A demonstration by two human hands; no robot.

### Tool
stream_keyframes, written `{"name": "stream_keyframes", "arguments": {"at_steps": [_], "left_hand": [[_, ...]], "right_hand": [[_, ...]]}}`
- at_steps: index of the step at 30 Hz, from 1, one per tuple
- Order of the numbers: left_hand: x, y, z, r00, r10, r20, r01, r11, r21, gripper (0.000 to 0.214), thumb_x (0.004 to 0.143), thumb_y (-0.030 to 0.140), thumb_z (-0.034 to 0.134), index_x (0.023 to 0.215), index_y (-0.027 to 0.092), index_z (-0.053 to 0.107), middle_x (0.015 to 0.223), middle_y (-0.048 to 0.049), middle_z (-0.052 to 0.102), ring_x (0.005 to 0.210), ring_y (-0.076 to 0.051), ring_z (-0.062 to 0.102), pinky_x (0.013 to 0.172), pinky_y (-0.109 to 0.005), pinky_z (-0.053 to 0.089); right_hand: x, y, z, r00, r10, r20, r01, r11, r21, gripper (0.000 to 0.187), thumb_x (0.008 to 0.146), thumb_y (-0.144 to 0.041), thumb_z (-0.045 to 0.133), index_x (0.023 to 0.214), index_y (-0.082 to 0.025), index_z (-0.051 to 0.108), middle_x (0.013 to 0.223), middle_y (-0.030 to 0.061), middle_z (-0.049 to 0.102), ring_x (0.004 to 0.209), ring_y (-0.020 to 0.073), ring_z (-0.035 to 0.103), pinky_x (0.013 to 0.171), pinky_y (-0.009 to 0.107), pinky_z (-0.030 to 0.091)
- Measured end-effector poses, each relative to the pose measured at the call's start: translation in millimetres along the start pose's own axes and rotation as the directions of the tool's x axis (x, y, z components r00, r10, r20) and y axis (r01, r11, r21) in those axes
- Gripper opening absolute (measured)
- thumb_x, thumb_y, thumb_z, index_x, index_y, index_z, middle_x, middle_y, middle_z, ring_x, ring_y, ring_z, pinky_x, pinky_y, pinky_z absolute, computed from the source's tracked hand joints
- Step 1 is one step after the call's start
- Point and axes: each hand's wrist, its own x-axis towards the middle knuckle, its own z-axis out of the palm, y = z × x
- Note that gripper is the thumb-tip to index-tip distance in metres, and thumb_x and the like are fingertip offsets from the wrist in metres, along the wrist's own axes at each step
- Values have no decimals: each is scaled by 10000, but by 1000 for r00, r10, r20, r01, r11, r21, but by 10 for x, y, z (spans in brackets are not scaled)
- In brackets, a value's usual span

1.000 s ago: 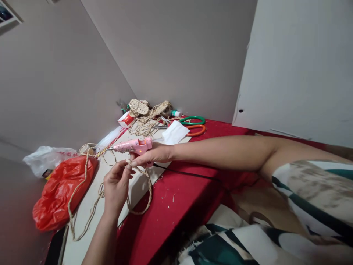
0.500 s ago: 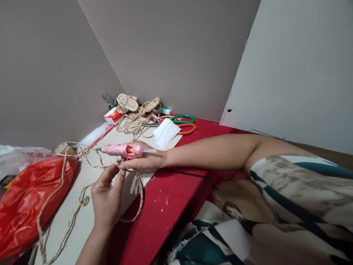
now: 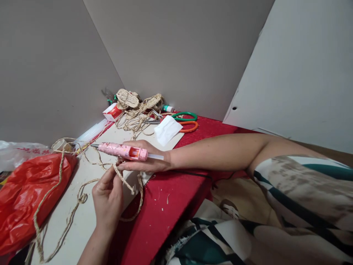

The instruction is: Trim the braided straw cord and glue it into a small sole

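Observation:
My right hand [image 3: 147,151] is wrapped round a pink glue gun [image 3: 118,150], its metal nozzle pointing left and a clear glue stick [image 3: 156,156] jutting from its back end. Just below, my left hand [image 3: 108,193] pinches a braided straw rope [image 3: 125,180] between thumb and fingers. One short end of that rope sticks out to the lower right. My two hands' fingers are close together beneath the gun, and the exact contact there is partly hidden. More of the rope loops across a pale board [image 3: 91,206] on the table.
A red plastic bag [image 3: 35,195] lies at left, with a clear bag [image 3: 22,152] behind it. Farther back are coiled straw cord [image 3: 128,98], scissors with green and orange handles [image 3: 189,127], a white tissue [image 3: 168,130] and a small red-white box [image 3: 112,112]. Grey panels [image 3: 179,55] stand behind.
The glue gun has tipped slightly, its back end lower. A short rope end now shows above my left fingers, extending toward the lower right. The view has shifted a little.

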Motion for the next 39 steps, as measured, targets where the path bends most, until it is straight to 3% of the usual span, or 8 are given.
{"name": "stream_keyframes", "arguments": {"at_steps": [6, 11, 21, 27, 30, 33, 36, 39], "left_hand": [[-42, 44, -9, 990, -123, 74, 132, 984, -121, 348, 855, 317, 532, 1126, 185, 706, 1059, -52, 730, 1130, -257, 602, 1003, -350, 424], [-49, 77, 22, 988, -74, 138, 100, 977, -189, 440, 928, 463, 425, 1079, 163, 709, 1058, -81, 722, 1031, -230, 646, 934, -326, 472], [-9, 10, -43, 991, 136, -1, -136, 987, 91, 281, 861, 386, 590, 998, 177, 718, 924, -57, 739, 860, -197, 671, 802, -278, 490], [35, 58, -30, 947, 312, 73, -319, 891, 324, 195, 849, 304, 602, 979, 198, 701, 852, -67, 721, 779, -196, 669, 780, -301, 491], [34, 149, 9, 975, 207, 81, -219, 952, 214, 221, 845, 328, 614, 1008, 205, 697, 953, -75, 723, 900, -216, 670, 848, -316, 482], [63, 218, 23, 992, 15, 128, -9, 999, -49, 276, 840, 347, 633, 1077, 210, 675, 1008, -59, 716, 957, -205, 662, 884, -312, 480], [139, 270, -25, 970, -106, 220, 160, 956, -247, 289, 813, 335, 675, 1080, 227, 651, 903, -15, 696, 778, -144, 663, 820, -297, 510], [216, 304, -183, 948, -162, 273, 236, 935, -265, 345, 758, 346, 729, 1068, 217, 649, 762, 15, 637, 596, -97, 585, 645, -245, 517]], "right_hand": [[2, -81, -65, 999, 32, 24, -32, 999, -14, 229, 837, -311, 623, 987, -142, 589, 897, 23, 597, 829, 127, 555, 742, 228, 450], [9, -28, -57, 999, -30, -45, 32, 999, 44, 207, 813, -316, 646, 824, -143, 533, 769, -11, 544, 711, 104, 531, 660, 223, 434], [44, -53, -9, 999, 30, 40, -43, 912, 408, 176, 797, -249, 634, 829, -132, 506, 712, -22, 546, 619, 95, 557, 599, 228, 475], [70, -67, -60, 999, -2, -39, 11, 970, 244, 204, 736, -217, 670, 724, -137, 483, 669, -42, 499, 610, 73, 491, 564, 188, 411], [87, -64, -71, 998, 60, -6, -54, 942, 331, 156, 730, -158, 620, 715, -143, 465, 629, -52, 492, 569, 70, 504, 538, 181, 424], [125, -61, -75, 991, 132, 2, -121, 905, 407, 115, 735, -171, 603, 720, -138, 495, 591, -52, 514, 516, 73, 523, 497, 181, 443], [169, -79, -105, 983, 184, -16, -160, 889, 429, 140, 733, -217, 630, 704, -135, 521, 592, -38, 536, 492, 66, 511, 404, 149, 374], [200, -117, -162, 965, 261, 24, -238, 832, 500, 153, 736, -219, 630, 689, -147, 504, 571, -46, 519, 485, 60, 492, 346, 124, 292]]}}
